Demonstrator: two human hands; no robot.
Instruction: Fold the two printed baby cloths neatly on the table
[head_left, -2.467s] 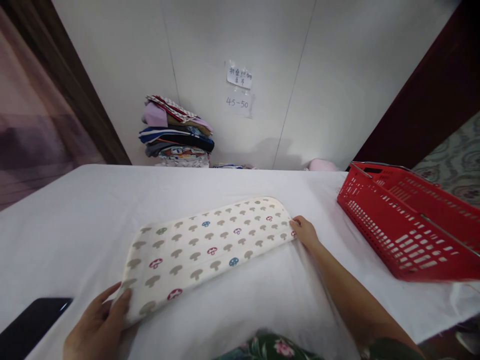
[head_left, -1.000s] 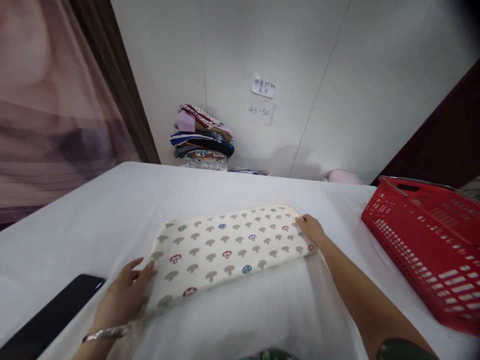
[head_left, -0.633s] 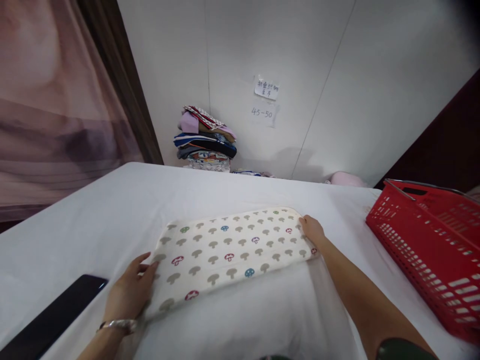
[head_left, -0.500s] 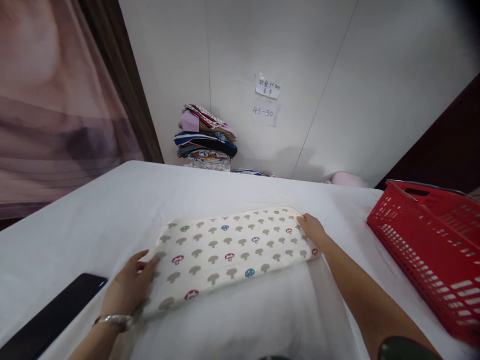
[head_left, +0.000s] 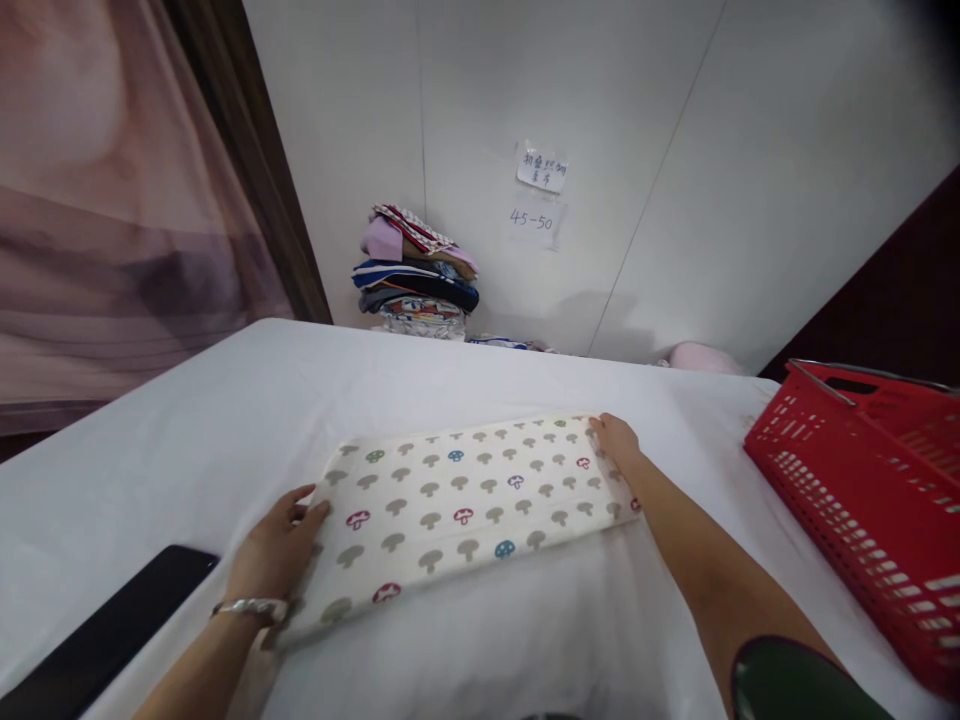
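A folded cream cloth [head_left: 480,500] printed with grey, red, blue and green mushrooms lies as a long rectangle on the white-covered table. At its left end is my left hand [head_left: 277,545], a silvery bracelet on the wrist; the fingers close on the edge of the cloth, partly hidden from me. My right hand [head_left: 616,440] pinches the far right corner, fingertips bent over the fabric. Between the two hands the cloth is spread out nearly flat.
To the left a black phone-like slab [head_left: 112,630] lies on the white tablecloth [head_left: 247,400]. A red plastic basket [head_left: 862,500] with a metal handle stands at right. Folded clothes [head_left: 420,270] are stacked by the wall, below handwritten paper notes [head_left: 540,170].
The near edge of the cloth now lies flatter against the table. My right hand has shifted slightly along the far corner. The whole view has moved a little.
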